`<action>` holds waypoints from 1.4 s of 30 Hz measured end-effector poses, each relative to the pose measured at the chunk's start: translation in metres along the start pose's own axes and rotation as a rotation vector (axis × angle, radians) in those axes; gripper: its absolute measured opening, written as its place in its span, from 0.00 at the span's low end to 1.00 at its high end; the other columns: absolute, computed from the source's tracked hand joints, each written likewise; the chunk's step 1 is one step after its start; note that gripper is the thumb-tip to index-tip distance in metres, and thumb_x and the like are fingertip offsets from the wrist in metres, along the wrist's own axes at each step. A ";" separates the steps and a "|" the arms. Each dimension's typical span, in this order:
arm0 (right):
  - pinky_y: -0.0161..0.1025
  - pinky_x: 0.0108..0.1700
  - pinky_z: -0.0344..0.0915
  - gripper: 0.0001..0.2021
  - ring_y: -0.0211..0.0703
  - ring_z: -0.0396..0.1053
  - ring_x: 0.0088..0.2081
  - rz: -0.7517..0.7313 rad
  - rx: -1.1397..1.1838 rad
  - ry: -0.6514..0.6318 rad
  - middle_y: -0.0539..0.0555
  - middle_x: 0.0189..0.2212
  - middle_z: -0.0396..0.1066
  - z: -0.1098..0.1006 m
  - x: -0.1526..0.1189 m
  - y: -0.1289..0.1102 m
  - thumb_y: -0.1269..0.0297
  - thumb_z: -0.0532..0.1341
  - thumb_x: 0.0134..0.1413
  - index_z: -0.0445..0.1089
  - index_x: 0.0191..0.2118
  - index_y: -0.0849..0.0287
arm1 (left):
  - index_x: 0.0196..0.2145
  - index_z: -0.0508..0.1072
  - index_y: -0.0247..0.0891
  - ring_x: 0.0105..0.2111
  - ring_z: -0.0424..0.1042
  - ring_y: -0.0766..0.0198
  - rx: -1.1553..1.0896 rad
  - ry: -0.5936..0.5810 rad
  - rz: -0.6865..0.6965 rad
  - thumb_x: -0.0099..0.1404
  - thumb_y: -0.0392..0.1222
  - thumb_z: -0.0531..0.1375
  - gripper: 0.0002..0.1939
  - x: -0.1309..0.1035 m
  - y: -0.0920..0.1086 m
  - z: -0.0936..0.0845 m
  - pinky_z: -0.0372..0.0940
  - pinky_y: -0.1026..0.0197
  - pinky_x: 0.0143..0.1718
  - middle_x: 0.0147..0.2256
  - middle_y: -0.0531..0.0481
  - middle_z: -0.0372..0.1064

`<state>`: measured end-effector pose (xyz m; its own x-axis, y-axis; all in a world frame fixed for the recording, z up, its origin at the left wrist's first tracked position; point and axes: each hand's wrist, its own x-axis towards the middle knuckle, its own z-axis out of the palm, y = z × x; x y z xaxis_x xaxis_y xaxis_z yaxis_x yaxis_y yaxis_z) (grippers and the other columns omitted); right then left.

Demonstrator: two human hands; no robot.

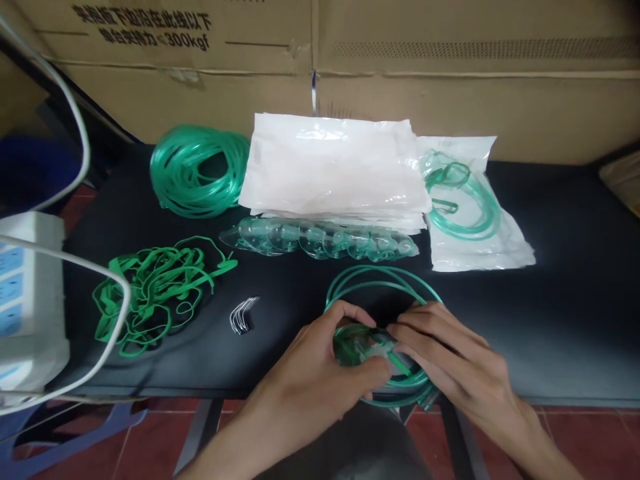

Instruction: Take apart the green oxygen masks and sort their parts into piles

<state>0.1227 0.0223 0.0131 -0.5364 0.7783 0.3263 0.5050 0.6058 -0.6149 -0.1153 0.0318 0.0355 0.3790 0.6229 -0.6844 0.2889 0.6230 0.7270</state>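
Near the front edge of the black table, a clear green mask (350, 345) lies between my two hands. My left hand (330, 367) wraps round its left side, thumb across the front and fingers curled behind. My right hand (450, 353) closes on the mask's right side, its fingertips beside a green strap (400, 365). A coil of green tubing (385, 273) loops behind and below the mask, partly hidden by both hands. What the right thumb touches is hidden.
Behind stand white packets (335, 167), a row of clear masks (320, 240), coiled tubing (173, 173) and a packet with a mask set (500, 247). Green straps (160, 287), metal strips (243, 317) and a power strip (35, 300) with white cable are left.
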 end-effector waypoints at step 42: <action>0.41 0.56 0.72 0.13 0.45 0.76 0.50 0.125 -0.327 0.201 0.54 0.50 0.77 -0.026 -0.077 -0.012 0.73 0.60 0.72 0.75 0.55 0.53 | 0.51 0.74 0.38 0.51 0.72 0.50 1.269 0.448 0.969 0.81 0.35 0.54 0.09 -0.001 0.017 0.015 0.71 0.45 0.51 0.49 0.46 0.74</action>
<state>0.1756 -0.0409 0.0143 -0.3307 0.8464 0.4175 0.7640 0.4998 -0.4080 -0.0977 0.0344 0.0490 0.6323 0.7420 0.2229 0.6833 -0.6697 0.2910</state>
